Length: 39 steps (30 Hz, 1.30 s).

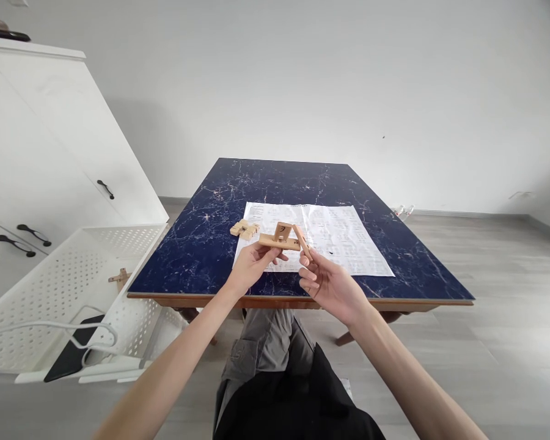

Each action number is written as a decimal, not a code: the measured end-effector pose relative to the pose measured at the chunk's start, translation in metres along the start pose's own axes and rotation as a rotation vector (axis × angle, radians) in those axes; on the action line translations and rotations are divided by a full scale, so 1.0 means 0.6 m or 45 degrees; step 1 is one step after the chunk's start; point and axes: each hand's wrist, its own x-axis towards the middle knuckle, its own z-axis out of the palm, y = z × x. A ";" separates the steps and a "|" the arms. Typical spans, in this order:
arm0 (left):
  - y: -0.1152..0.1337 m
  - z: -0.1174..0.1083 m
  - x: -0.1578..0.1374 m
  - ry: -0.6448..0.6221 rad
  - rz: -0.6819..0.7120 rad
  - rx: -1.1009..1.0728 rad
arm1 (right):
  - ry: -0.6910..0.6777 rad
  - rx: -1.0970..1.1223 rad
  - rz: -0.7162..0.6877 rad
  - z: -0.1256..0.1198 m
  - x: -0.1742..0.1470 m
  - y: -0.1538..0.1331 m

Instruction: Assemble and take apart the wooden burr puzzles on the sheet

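Observation:
My left hand [255,264] is closed on a flat wooden piece [268,241], held level above the paper sheet. Across it stands a second wooden piece [282,231] with a dark mark like a 3 or an E on its face. My right hand [326,278] pinches a third, narrow wooden piece [301,239], tilted, with its upper end close to the other two. Whether it touches them I cannot tell. Just left of the hands, a cluster of light wooden blocks [244,230] lies at the edge of the printed paper sheet [357,244].
The dark blue marbled table [178,256] stands before me against a grey wall. To my left are a white cabinet [68,140] and a white perforated basket [36,293] holding a small wooden piece [120,278], a white cable and a dark flat object [76,351].

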 end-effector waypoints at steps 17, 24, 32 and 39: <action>0.012 0.004 -0.001 -0.003 -0.107 -0.165 | -0.068 0.372 0.199 0.041 -0.003 0.027; 0.018 0.006 -0.002 -0.050 -0.110 -0.149 | -0.151 0.349 0.215 0.042 -0.011 0.035; 0.016 0.004 -0.005 -0.039 -0.131 -0.038 | -0.200 0.284 0.248 0.035 -0.005 0.060; 0.022 0.011 -0.005 -0.142 -0.121 0.056 | -0.146 0.197 0.225 0.046 0.002 0.071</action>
